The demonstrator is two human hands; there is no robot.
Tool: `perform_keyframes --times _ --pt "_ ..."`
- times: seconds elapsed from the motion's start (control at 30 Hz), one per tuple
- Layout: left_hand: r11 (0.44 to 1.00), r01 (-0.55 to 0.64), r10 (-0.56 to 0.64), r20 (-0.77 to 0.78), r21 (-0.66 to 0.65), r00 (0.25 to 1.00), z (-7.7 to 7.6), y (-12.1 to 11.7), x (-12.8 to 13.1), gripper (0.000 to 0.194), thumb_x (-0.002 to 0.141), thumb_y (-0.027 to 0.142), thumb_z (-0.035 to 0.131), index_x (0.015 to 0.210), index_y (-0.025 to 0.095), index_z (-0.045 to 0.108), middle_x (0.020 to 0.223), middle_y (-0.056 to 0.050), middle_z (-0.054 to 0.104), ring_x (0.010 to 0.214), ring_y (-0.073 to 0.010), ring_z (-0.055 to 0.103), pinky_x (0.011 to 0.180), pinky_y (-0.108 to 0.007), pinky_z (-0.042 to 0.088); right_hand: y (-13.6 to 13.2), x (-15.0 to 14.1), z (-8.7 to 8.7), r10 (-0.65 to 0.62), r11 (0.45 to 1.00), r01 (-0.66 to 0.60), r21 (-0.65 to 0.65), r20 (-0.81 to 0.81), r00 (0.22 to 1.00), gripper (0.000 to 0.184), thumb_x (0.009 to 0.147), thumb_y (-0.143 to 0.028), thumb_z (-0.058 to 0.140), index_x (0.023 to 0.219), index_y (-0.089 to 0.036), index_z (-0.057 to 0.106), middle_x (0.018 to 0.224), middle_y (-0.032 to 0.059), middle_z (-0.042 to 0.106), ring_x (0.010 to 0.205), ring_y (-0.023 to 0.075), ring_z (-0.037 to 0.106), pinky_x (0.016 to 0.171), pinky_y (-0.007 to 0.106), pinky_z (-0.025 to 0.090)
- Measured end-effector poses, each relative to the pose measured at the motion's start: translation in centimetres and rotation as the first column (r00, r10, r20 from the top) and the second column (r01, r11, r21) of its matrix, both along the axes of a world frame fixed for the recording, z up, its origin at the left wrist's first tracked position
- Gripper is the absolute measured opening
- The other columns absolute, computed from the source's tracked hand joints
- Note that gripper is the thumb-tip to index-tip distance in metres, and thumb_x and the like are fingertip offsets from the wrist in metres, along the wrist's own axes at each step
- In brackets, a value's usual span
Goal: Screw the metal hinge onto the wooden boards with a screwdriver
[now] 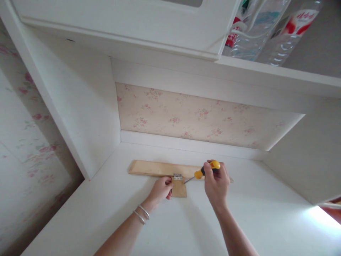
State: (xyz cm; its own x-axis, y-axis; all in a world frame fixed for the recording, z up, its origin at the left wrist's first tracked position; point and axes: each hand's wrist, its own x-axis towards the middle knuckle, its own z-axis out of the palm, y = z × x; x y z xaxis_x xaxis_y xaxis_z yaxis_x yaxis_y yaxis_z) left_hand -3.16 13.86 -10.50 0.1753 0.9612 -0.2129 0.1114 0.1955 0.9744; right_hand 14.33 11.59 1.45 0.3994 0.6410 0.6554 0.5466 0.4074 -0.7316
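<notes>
Screwdriver point(198, 174) slanting to a small wooden block point(179, 191) on a white tabletop point(173, 231)

The right grip point(217, 183) is closed around the yellow and black handle of the screwdriver, whose rounded yellow butt shows above the curled fingers. The thin metal shaft slants down to the left, and its tip ends at the right edge of the small wooden block, just below the hinge point(177, 176); whether it presses on the wood or stops short cannot be told.

The left grip point(161, 188) is clamped on the left edge of the block, thumb and fingers drawn together there. Two silver bangles point(144, 209) circle the wrist behind it.

The block rests toward the far side of the tabletop, its far end against the near edge of a long wooden strip point(151, 168), and the metal hinge spans the seam between the two. The strip runs crosswise, its right part partly hidden by the screwdriver and the right grip.

Beyond it, floral wallpaper point(173, 112) shows at the back, between white side panels point(80, 96). Overhead are a white cabinet door point(119, 25) and, to its right, a shelf point(271, 71) with clear plastic bottles point(295, 28), some labelled in red
</notes>
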Motion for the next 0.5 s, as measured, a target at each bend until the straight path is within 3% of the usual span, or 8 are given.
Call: perform_keyframes --times 0.27,0.5 --pt "0.997 0.044 -0.041 -0.041 0.060 0.998 -0.3 0.1 0.2 0.024 0.082 0.037 0.053 0.081 0.014 0.061 0.065 -0.001 0.058 0.046 -0.0103 0.052 0.035 -0.019 0.037 1.1 -1.0 1.0 -0.029 0.999 0.018 0.051 0.228 0.973 0.025 0.084 -0.043 0.060 0.088 -0.018 0.061 0.082 0.0013 0.056 0.065 0.0112 0.053 0.061 0.024 0.043" --pt "0.996 0.032 -0.022 -0.113 0.089 0.993 -0.8 0.0 0.4 0.027 0.082 0.037 0.051 0.093 0.015 0.061 0.079 -0.005 0.064 0.045 -0.0100 0.053 0.031 -0.019 0.036 2.1 0.0 0.8 -0.041 0.999 0.031 0.037 0.301 0.953 0.026 0.085 -0.043 0.060 0.080 -0.018 0.058 0.075 -0.0009 0.053 0.060 0.0092 0.052 0.058 0.022 0.042"
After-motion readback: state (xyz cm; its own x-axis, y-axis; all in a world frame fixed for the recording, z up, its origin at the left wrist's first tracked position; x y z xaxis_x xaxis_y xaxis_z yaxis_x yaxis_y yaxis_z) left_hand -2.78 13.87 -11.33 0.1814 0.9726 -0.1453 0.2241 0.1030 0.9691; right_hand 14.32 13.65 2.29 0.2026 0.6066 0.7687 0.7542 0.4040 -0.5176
